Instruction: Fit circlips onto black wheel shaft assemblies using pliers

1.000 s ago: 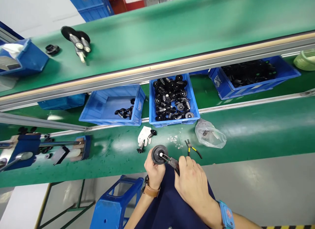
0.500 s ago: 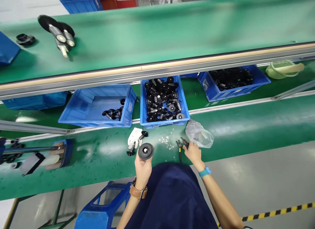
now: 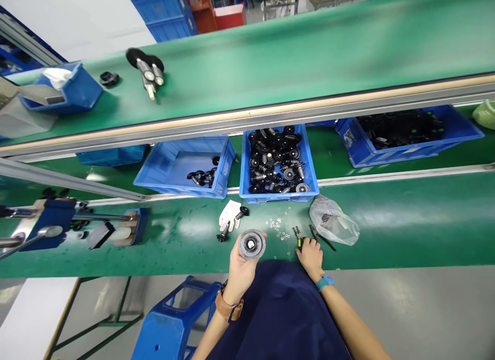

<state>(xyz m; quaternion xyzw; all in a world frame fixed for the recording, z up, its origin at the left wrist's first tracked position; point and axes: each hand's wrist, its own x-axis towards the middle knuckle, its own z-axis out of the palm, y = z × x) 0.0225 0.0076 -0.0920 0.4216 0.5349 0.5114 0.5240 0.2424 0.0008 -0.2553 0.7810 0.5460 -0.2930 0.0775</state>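
Note:
My left hand (image 3: 242, 270) is closed around a round grey-black part (image 3: 252, 244), its disc face turned up. On the green bench my right hand (image 3: 310, 256) lies over the handles of yellow-handled pliers (image 3: 299, 238); its fingers are bent and partly hidden. Dark pliers (image 3: 323, 238) lie just right of that hand, beside a clear plastic bag (image 3: 340, 222). Small pale rings (image 3: 279, 226) are scattered between my hands. A white glove (image 3: 229, 214) with two black parts on and beside it lies left of them.
Behind stand a blue bin (image 3: 247, 192) full of black parts, a sparsely filled blue bin (image 3: 181, 191) and another bin (image 3: 406, 154) at right. A lever fixture (image 3: 50, 223) sits at left. A raised green belt (image 3: 270, 66) crosses above; a blue stool (image 3: 162, 324) stands below.
The view has shifted left. My right hand has let go of the dark pliers and moved left onto the yellow-handled ones. My left hand still holds the round part, its face now tilted more upward.

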